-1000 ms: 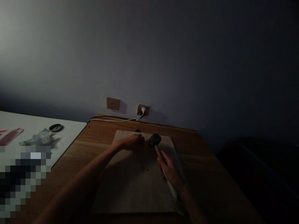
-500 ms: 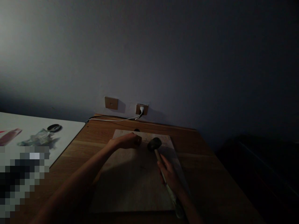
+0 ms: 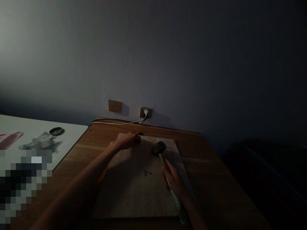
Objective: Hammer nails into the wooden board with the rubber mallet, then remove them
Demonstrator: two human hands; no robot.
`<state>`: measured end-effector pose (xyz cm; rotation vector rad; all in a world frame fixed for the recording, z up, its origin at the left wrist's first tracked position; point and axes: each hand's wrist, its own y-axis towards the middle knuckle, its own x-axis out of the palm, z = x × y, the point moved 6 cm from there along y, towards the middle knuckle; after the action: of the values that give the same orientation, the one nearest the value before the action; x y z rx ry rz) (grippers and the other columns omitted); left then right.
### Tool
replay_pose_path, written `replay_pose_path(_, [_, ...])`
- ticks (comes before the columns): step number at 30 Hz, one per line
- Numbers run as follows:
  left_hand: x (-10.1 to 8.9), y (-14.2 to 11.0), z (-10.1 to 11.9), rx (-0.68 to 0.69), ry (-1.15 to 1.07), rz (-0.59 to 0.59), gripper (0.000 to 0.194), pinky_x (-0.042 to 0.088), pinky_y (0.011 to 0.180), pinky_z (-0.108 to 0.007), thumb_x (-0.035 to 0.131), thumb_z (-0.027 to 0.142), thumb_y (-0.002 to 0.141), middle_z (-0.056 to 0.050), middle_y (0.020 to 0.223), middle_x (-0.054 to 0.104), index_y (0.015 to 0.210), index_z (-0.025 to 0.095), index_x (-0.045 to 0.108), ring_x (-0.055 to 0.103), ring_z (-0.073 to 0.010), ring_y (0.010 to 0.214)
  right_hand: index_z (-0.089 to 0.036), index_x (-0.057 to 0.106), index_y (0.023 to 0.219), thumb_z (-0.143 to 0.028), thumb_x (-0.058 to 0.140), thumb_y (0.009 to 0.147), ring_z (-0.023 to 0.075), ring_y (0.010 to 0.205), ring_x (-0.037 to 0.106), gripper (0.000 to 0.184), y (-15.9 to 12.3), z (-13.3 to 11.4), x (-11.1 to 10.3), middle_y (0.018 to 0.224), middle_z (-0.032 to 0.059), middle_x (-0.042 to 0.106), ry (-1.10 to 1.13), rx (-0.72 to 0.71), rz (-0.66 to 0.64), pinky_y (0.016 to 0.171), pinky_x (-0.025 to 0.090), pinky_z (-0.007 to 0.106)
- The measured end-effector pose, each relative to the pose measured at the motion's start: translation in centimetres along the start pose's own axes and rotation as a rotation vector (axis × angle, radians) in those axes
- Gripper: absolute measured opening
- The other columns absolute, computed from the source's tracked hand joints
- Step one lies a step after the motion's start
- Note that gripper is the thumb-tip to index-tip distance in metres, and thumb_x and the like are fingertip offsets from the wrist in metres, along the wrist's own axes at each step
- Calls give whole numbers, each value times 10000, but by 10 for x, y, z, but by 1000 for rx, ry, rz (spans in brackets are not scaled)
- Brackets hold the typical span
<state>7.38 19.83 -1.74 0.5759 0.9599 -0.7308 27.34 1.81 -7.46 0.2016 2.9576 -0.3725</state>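
Right hand: is gripping the mallet firmly, its fingers wrapping around the handle between the head and the butt end
Mallet: is slanting over the right part of the board, its dark head pointing away from the person and its handle running back toward the near right corner; whether the head is touching the wood, I cannot tell
Left hand: is curling its fingers near the far left part of the board, well apart from the mallet; the dimness is hiding whether it is pinching anything
Small metal pieces: are lying near the middle of the board, between the forearms, too small and dark to name
Board: is lying flat on the wooden surface, with a dark round thing sitting just beyond its far edge
White surface: is standing at the left, carrying a dark ring-shaped roll, a crumpled clear bag and a reddish packet
Wall: is bearing two brownish plates, the right one holding a white plug
Cables: are trailing left from the plug along the back edge
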Motion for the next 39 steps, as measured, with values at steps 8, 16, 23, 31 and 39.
replay_pose_path(8, [1, 0, 5, 1, 49, 34, 232, 454, 700, -245, 537, 53, 809, -66, 845, 726, 775, 181, 727, 653, -179, 750, -181, 453, 1464, -617, 618, 827, 69, 373, 380, 789, -1, 0, 1, 610, -86, 478, 25, 21, 13, 318, 299, 181])
replay_pose_path(16, [10, 2, 0, 19, -6, 47, 272, 480, 808, -237, 547, 60, 821, -58, 959, 755, 881, 199, 773, 686, -184, 877, -156, 416, 1482, -626, 599, 836, 61, 360, 376, 820, -2, -3, 1, 603, -98, 469, 24, 5, -3, 316, 287, 177])
replay_pose_path(23, [20, 4, -17, -27, -165, 146, 334, 488, 844, -257, 587, 103, 823, -45, 1017, 763, 1075, 240, 757, 689, -192, 923, -155, 443, 1452, -623, 609, 828, 67, 372, 386, 798, 0, 1, 0, 597, -98, 465, 23, 2, 14, 324, 312, 177])
replay_pose_path(31, [22, 2, -27, -50, -228, 156, 141, 479, 764, -228, 630, 191, 807, -10, 905, 749, 903, 189, 733, 688, -171, 835, -168, 456, 1454, -595, 569, 877, 60, 360, 385, 726, -1, -6, 2, 604, -97, 462, -44, -34, -32, 319, 302, 173])
replay_pose_path(39, [24, -1, -33, -66, -322, 174, 337, 514, 771, -236, 642, 170, 774, -15, 928, 768, 1110, 185, 665, 711, -170, 836, -177, 464, 1460, -535, 518, 926, 57, 366, 396, 645, 23, -26, 25, 624, -96, 468, -82, -132, -70, 322, 317, 169])
